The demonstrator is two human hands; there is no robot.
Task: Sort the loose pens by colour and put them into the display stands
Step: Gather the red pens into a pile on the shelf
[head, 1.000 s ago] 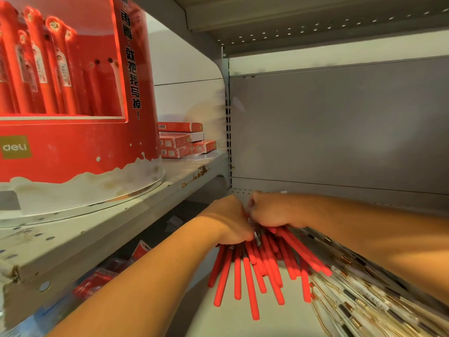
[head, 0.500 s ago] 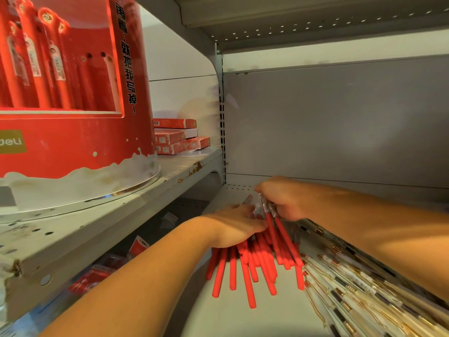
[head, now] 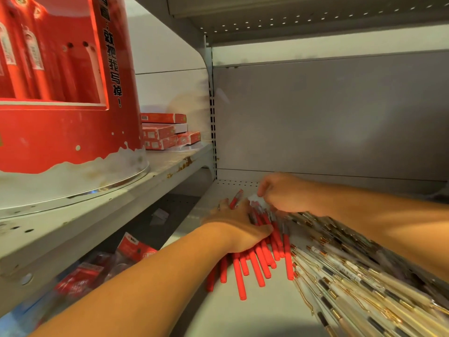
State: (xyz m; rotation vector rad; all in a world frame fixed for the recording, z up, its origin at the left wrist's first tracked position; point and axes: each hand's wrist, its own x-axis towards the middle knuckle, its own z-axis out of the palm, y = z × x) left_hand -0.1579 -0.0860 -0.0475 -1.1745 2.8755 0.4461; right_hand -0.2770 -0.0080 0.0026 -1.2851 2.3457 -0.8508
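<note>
**Two hands work a pile of red pens on a shop shelf**

A person's left hand [head: 239, 224] lies flat, fingers spread, on roughly ten red pens [head: 258, 268] fanned across the grey lower shelf [head: 243, 317]. The right hand [head: 284, 193], fingers curled, pinches their clear upper ends, which are blurred. Touching them on the right lies a heap of pale gold-clipped pens [head: 364, 283], too many to count. One red display stand [head: 60, 132] and four red boxes [head: 160, 132] sit on the upper shelf [head: 170, 164].

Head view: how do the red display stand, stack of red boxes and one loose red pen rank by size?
1. red display stand, by far, also nearest
2. stack of red boxes, farther back
3. loose red pen, thinnest
</note>
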